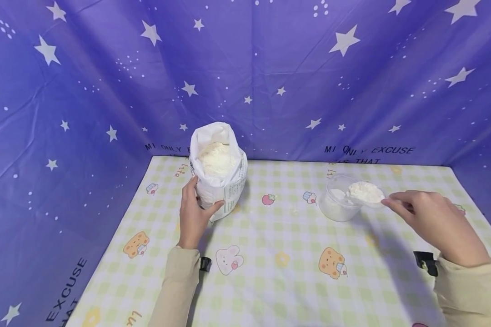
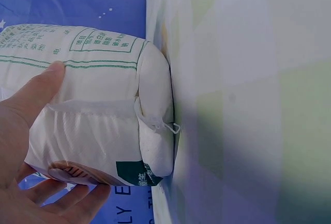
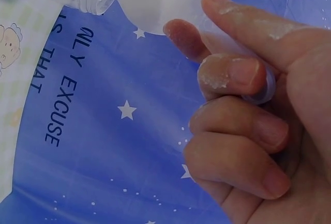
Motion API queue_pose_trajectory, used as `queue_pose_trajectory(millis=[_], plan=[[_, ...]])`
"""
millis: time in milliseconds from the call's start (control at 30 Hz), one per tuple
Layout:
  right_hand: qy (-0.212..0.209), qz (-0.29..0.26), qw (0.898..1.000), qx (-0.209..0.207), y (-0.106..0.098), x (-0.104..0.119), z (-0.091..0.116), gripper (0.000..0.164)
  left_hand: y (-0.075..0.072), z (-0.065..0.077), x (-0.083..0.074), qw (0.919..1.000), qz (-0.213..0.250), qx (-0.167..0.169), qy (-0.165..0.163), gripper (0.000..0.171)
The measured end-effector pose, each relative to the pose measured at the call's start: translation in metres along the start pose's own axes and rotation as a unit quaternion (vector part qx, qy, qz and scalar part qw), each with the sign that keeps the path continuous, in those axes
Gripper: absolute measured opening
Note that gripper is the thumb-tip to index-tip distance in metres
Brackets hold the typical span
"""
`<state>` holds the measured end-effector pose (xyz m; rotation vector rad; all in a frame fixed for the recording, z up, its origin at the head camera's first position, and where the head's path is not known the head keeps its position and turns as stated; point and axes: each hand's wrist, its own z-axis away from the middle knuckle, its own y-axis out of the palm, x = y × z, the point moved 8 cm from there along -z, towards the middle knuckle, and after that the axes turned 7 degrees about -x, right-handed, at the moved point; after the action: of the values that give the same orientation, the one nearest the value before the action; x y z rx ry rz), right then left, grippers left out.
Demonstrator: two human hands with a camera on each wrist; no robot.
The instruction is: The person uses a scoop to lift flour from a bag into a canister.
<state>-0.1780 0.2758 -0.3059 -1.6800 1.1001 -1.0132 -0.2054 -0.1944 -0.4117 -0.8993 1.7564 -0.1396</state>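
A white cloth flour bag [image 1: 231, 195] stands upright with its mouth gaping, white flour [image 1: 217, 160] showing inside. My left hand [image 1: 194, 215] grips its lower side, thumb across the green-printed front and fingers round the other side [image 2: 67, 198]. On the right, my right hand [image 1: 439, 222] holds a clear plastic scoop [image 3: 160, 4] by its handle, thumb and fingers round it. Heaped flour [image 1: 365, 192] fills the scoop, which overlaps the rim of a clear round plastic tub [image 1: 337, 214]. Some flour is visible in the tub. White powder clings to the right fingers [image 3: 217, 76].
A green-and-white checked tablecloth [image 1: 262, 290] with cartoon prints covers the table. Blue star-patterned curtains [image 1: 270, 54] close off the back and both sides, right behind the bag. Faint white specks lie on the cloth between bag and tub.
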Motion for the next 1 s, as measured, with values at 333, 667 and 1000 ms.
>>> queue_pose_trajectory(millis=[333, 667, 1000], plan=[[-0.011, 0.003, 1.0, 0.007, -0.002, 0.004, -0.004, 0.031, 0.0, 0.0, -0.001, 1.0, 0.001, -0.002, 0.004, 0.1], [-0.02, 0.006, 0.999, 0.032, 0.0, 0.005, -0.011, 0.027, -0.001, -0.001, -0.001, 1.0, 0.001, -0.005, 0.008, 0.1], [-0.033, 0.008, 0.999, 0.033, -0.001, 0.006, -0.016, 0.023, -0.001, -0.001, -0.001, 1.0, 0.0, -0.003, 0.004, 0.1]])
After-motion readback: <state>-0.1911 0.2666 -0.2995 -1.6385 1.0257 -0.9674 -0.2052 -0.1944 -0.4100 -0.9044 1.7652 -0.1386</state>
